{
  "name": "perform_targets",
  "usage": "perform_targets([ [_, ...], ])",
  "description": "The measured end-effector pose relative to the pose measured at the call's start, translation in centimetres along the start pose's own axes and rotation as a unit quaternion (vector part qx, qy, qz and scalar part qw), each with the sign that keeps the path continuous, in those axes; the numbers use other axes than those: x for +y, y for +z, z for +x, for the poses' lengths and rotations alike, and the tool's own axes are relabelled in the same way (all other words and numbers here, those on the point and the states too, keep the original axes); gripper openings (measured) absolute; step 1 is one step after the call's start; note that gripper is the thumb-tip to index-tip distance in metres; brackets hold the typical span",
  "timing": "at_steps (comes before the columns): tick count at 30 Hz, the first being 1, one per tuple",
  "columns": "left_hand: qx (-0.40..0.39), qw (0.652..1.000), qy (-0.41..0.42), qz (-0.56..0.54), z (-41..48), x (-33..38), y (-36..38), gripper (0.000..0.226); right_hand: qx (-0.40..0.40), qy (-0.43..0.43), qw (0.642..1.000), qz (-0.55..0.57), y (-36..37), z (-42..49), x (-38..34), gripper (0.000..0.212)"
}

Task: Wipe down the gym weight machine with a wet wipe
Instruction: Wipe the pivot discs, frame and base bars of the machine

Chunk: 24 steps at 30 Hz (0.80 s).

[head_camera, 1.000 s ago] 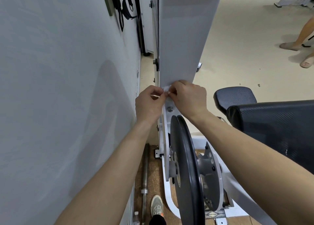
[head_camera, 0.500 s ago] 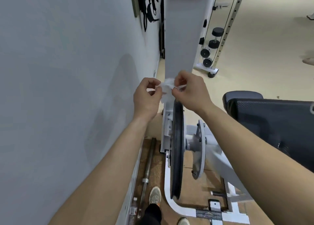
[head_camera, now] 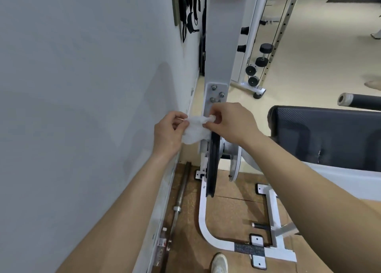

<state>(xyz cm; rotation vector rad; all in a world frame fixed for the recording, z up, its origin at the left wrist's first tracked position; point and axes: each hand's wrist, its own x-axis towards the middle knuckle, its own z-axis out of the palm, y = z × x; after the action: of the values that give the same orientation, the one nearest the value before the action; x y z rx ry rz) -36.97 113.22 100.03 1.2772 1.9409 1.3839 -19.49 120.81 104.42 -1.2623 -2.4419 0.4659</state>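
Observation:
The white wet wipe [head_camera: 194,131] hangs crumpled between my two hands. My left hand [head_camera: 169,133] pinches its left corner and my right hand [head_camera: 232,123] pinches its right end. Both hands hover just in front of the weight machine's white upright column [head_camera: 221,46], below its bolted plate [head_camera: 215,95]. A black weight plate [head_camera: 212,165] stands on edge under my right hand. The machine's black padded seat [head_camera: 329,134] is to the right, and its white base frame [head_camera: 208,227] lies on the floor.
A grey wall [head_camera: 82,108] runs close along the left. A steel barbell [head_camera: 181,192] and a plastic bottle [head_camera: 161,246] lie on the floor beside it. A cable rack with dumbbells [head_camera: 261,60] stands behind. My shoe [head_camera: 219,263] is at the bottom edge.
The wipe has come off the column and been pulled wider between my hands. My view has shifted back, showing more of the floor and the machine's base.

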Motion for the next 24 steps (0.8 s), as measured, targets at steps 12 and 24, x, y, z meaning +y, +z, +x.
perform_targets([
  [12,-0.149,0.985,0.003,0.090,-10.1,-6.1,-5.1,0.006,-0.108,0.161,0.957,-0.218,5.2,-13.1,-4.0,0.013],
  [24,-0.301,0.947,-0.038,0.106,-16.5,-7.9,-5.3,0.007,-0.201,0.129,0.966,0.098,13.5,-19.4,-6.6,0.017],
])
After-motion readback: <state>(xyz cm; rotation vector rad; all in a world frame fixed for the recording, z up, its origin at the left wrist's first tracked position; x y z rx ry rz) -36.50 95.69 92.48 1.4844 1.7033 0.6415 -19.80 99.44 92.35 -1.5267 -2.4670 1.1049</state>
